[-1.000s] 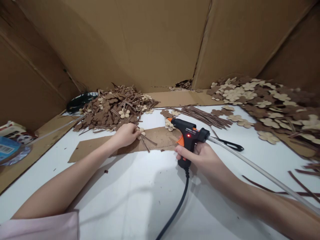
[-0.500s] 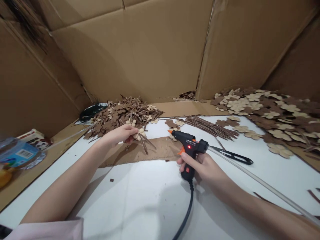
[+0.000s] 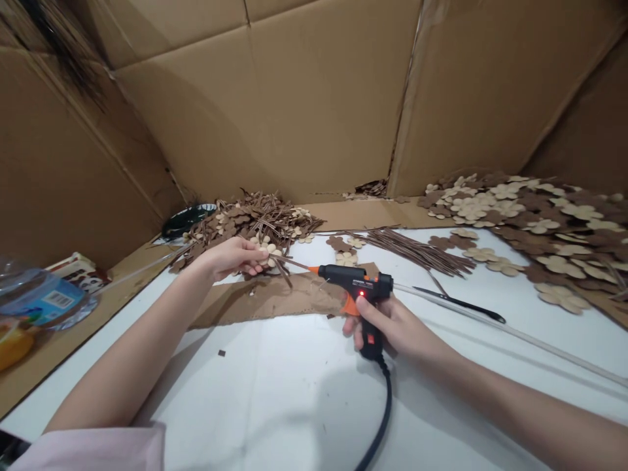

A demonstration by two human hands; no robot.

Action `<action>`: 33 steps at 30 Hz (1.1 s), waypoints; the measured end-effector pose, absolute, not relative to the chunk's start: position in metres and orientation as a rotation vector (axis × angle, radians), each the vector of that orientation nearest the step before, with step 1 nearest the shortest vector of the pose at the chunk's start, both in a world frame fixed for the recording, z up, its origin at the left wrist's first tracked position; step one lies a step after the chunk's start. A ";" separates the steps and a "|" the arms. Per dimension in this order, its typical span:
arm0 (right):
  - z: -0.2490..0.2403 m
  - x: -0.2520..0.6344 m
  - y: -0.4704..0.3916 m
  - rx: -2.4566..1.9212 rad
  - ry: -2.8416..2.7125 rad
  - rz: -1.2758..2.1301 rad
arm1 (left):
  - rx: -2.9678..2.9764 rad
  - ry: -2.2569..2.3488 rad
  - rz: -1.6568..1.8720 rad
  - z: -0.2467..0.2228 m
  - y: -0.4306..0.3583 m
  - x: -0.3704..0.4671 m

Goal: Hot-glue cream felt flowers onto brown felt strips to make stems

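My left hand (image 3: 239,257) pinches a cream flower piece (image 3: 269,250) with thin brown strips (image 3: 283,267) sticking out to its right. My right hand (image 3: 380,320) is wrapped round the grip of a black and orange glue gun (image 3: 356,281), its red light lit. The gun's orange nozzle points left and is at the end of one strip; whether they touch is too small to tell. Under both lies a piece of brown cardboard (image 3: 255,302) on the white surface (image 3: 265,379). A long clear glue stick (image 3: 490,326) runs from the gun's back.
A heap of flowers and strips (image 3: 235,219) stands behind my left hand. A strip bundle (image 3: 422,252) and a large flower pile (image 3: 530,209) are at the right. Black tweezers (image 3: 466,306) lie behind the glue stick. A bottle (image 3: 46,297) stands far left, cardboard walls behind.
The glue gun in my right hand has moved left and slightly down, and its nozzle is now by the strips. My left hand has turned a little, its fingers more visible.
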State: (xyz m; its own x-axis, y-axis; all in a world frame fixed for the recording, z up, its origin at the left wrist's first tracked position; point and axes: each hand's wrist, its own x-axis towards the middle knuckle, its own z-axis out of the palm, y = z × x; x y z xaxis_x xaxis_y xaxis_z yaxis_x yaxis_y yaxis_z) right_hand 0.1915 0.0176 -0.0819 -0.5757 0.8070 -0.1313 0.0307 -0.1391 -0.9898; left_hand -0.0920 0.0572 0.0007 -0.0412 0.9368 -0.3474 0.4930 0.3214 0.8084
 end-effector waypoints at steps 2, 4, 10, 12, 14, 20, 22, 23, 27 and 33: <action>-0.081 0.191 0.017 -0.956 -1.554 1.769 | 1.308 1.712 0.633 0.002 0.058 -0.092; -0.080 0.190 0.015 -0.974 -1.532 1.755 | 1.327 1.754 0.652 0.003 0.057 -0.091; -0.081 0.189 0.012 -1.032 -1.552 1.725 | 1.428 1.932 0.692 0.013 0.054 -0.102; -0.082 0.189 0.013 -1.052 -1.561 1.719 | 1.475 2.021 0.718 0.021 0.053 -0.106; -0.083 0.189 0.013 -1.082 -1.578 1.699 | 1.533 2.151 0.763 0.034 0.057 -0.110; -0.084 0.187 0.010 -1.199 -1.542 1.635 | 1.820 2.623 1.044 0.079 0.103 -0.115; -0.085 0.187 0.009 -1.236 -1.491 1.608 | 2.171 2.691 0.896 0.079 0.117 -0.118; -0.085 0.187 0.008 -1.255 -1.470 1.596 | 2.298 2.673 0.788 0.075 0.122 -0.120; -0.085 0.189 0.009 -1.342 -1.409 1.533 | 2.526 2.486 0.385 0.055 0.121 -0.134; -0.077 0.191 0.013 -1.373 -1.349 1.380 | 2.641 2.532 0.394 0.086 0.101 -0.143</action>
